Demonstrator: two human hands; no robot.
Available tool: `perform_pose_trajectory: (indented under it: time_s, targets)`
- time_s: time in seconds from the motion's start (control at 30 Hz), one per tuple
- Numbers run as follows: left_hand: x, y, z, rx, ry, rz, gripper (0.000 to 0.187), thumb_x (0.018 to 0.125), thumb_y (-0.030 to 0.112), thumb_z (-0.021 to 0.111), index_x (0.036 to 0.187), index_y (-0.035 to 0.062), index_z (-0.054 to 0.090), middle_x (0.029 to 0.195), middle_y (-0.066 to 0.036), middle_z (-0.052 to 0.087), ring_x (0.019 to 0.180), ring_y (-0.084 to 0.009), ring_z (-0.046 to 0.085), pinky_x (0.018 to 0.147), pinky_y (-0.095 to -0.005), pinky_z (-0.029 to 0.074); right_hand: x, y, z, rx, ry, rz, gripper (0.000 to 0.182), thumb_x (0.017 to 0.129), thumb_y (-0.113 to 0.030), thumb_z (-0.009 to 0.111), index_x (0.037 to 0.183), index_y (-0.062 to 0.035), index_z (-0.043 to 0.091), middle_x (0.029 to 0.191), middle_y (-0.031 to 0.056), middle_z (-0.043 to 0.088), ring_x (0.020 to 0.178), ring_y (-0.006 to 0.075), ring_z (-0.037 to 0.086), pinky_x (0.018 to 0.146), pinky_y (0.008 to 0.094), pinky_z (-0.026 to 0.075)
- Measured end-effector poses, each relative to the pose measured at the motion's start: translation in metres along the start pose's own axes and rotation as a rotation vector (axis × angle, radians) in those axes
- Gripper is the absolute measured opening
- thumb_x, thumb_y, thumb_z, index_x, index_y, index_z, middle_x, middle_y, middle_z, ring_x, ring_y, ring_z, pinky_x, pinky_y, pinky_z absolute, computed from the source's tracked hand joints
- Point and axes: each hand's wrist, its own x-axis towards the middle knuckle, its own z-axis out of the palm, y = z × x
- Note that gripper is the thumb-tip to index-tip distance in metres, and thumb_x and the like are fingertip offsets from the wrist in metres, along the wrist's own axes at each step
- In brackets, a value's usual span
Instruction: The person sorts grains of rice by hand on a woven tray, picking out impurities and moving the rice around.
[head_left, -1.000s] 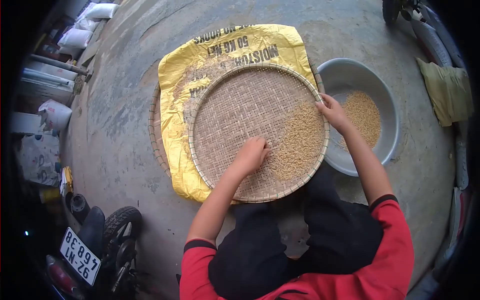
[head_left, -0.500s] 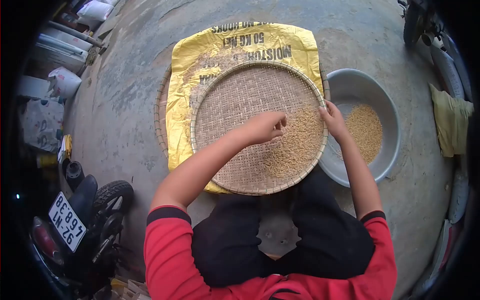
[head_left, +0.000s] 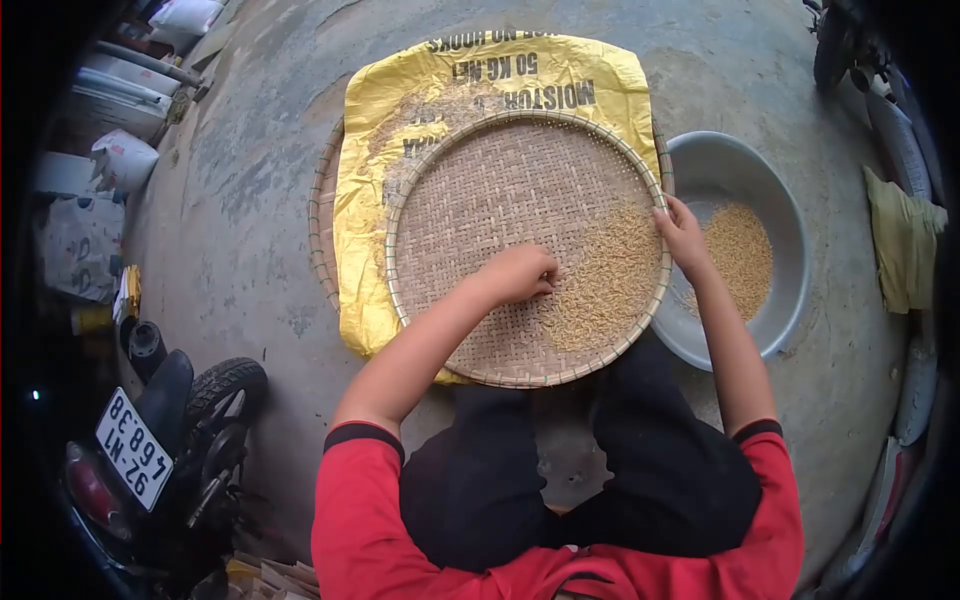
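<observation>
I read "50 KG NET", "NO HOOKS" (upside down) on the yellow sack (head_left: 365,255); woven tray (head_left: 480,200) overlaps it, grain (head_left: 610,285) along tray's right. Left hand (head_left: 518,275), lower than before, curls at grain's edge, contents unclear; right hand (head_left: 682,235) grips rim.
</observation>
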Motion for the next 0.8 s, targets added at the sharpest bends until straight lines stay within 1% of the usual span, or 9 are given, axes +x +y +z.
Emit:
perform_pose_trajectory:
  time_s: [0.23,0.3,0.37,0.43,0.53,0.57,0.63,0.73,0.8]
  targets:
    - [0.004,0.014,-0.007,0.034,0.096,-0.017,0.012,0.077,0.014,0.067,0.085,0.0066,0.061,0.086,-0.009,0.059,0.087,-0.025,0.058,0.074,-0.0364,0.047,0.001,-0.004,-0.002,-0.02,0.018,0.007,0.052,0.089,-0.022,0.059,0.128,0.0058,0.041,0.094,0.003,0.06,0.082,0.0082,0.053,0.074,0.0228,0.043]
    - [0.02,0.04,-0.024,-0.326,0.001,-0.089,0.016,0.081,0.011,0.064,0.095,0.0055,0.058,0.095,-0.009,0.061,0.092,-0.0201,0.058,0.075,-0.0324,0.047,-0.002,-0.003,0.0,0.01,0.019,0.005,0.051,0.089,-0.022,0.058,0.129,0.005,0.04,0.095,0.0038,0.06,0.083,0.0092,0.054,0.075,0.0233,0.043]
    - [0.027,0.092,-0.05,-0.783,-0.074,-0.015,0.035,0.085,0.008,0.061,0.118,0.0053,0.049,0.11,-0.012,0.058,0.101,-0.0185,0.056,0.08,-0.03,0.047,-0.004,-0.007,0.003,0.045,0.027,0.004,0.051,0.089,-0.021,0.058,0.129,0.0045,0.04,0.096,0.0044,0.06,0.084,0.0095,0.054,0.075,0.0237,0.044]
    - [0.027,0.133,-0.066,-0.76,0.087,0.375,0.058,0.087,0.006,0.059,0.137,0.0084,0.029,0.122,-0.016,0.052,0.109,-0.0207,0.055,0.085,-0.0317,0.047,-0.006,-0.011,0.004,0.074,0.032,-0.004,0.051,0.089,-0.021,0.057,0.13,0.004,0.04,0.097,0.0049,0.06,0.084,0.0098,0.055,0.075,0.0241,0.044]
    - [0.041,0.123,-0.064,-0.901,0.283,0.452,0.071,0.086,0.005,0.059,0.143,0.0102,0.018,0.131,-0.019,0.045,0.114,-0.0219,0.052,0.089,-0.0322,0.046,-0.006,-0.012,0.0,-0.042,0.007,0.037,0.05,0.09,-0.021,0.057,0.13,0.0039,0.041,0.098,0.0058,0.06,0.085,0.0102,0.055,0.076,0.0246,0.044]
    - [0.04,0.114,-0.065,-0.951,0.36,0.339,0.058,0.087,0.004,0.058,0.138,0.0076,0.031,0.124,-0.018,0.052,0.112,-0.0205,0.054,0.086,-0.0312,0.047,-0.004,-0.005,-0.001,-0.02,0.004,0.032,0.05,0.09,-0.021,0.057,0.13,0.004,0.041,0.098,0.0056,0.06,0.085,0.0098,0.055,0.075,0.0244,0.044]
    - [0.038,0.073,-0.054,-0.668,0.402,0.017,0.04,0.087,0.007,0.059,0.125,0.0043,0.049,0.107,-0.015,0.062,0.101,-0.0197,0.06,0.081,-0.0301,0.049,-0.005,-0.008,0.003,0.01,0.026,0.017,0.049,0.089,-0.021,0.058,0.129,0.004,0.042,0.097,0.0045,0.06,0.084,0.0084,0.054,0.074,0.0235,0.044]
    - [0.015,0.039,-0.031,-0.486,0.454,-0.157,0.025,0.086,0.012,0.061,0.109,0.0027,0.059,0.092,-0.011,0.067,0.088,-0.018,0.064,0.075,-0.03,0.05,-0.002,-0.006,0.001,-0.005,0.003,0.013,0.049,0.089,-0.021,0.058,0.128,0.004,0.042,0.093,0.0028,0.059,0.082,0.0073,0.052,0.073,0.023,0.043]
    - [0.001,0.026,-0.022,-0.466,0.181,-0.261,0.026,0.081,0.015,0.066,0.103,0.003,0.06,0.089,-0.009,0.066,0.082,-0.0189,0.064,0.073,-0.0315,0.049,-0.002,-0.005,0.001,0.025,0.007,0.01,0.049,0.089,-0.021,0.058,0.128,0.004,0.042,0.092,0.0021,0.059,0.081,0.0072,0.052,0.073,0.0229,0.043]
